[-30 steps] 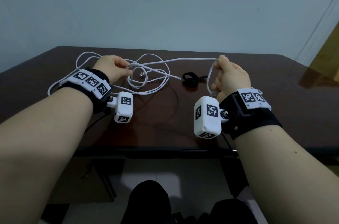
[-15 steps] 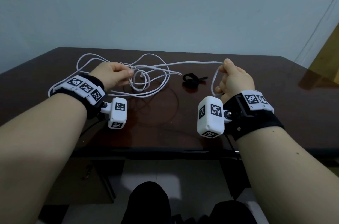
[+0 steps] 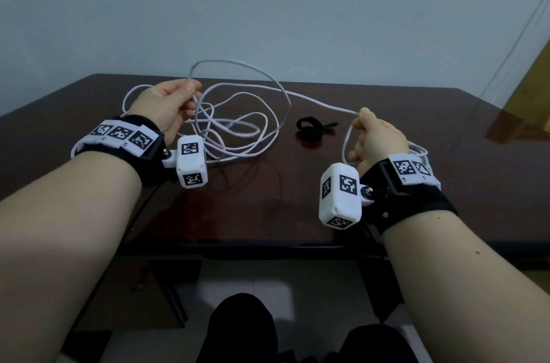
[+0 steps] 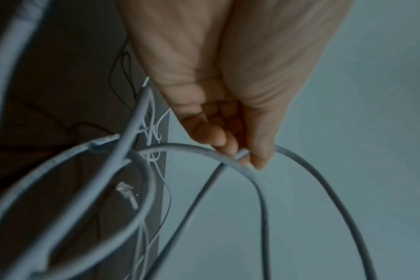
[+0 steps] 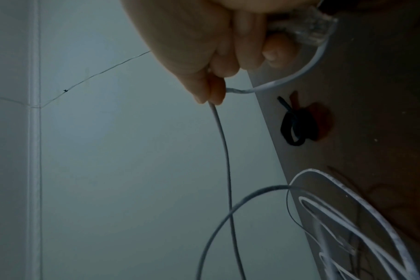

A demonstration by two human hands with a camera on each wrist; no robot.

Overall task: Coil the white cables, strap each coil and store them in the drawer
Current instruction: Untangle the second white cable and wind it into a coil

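Both my hands pinch the white cable point(image 3: 315, 99), left hand point(image 3: 166, 108) raising a loop, right hand point(image 3: 376, 139) gripping its end, so I judge coiling under way; next gather turns, strap point(image 3: 311, 127) between hands.

The dark brown wooden surface point(image 3: 416, 136) is polished and glossy, throwing back reflections. The thin white cable point(image 3: 285, 101) has a smooth, matt plastic sheath and a clear plastic plug point(image 5: 307, 24). The small black looped strap point(image 3: 311, 132) looks like matt cloth.
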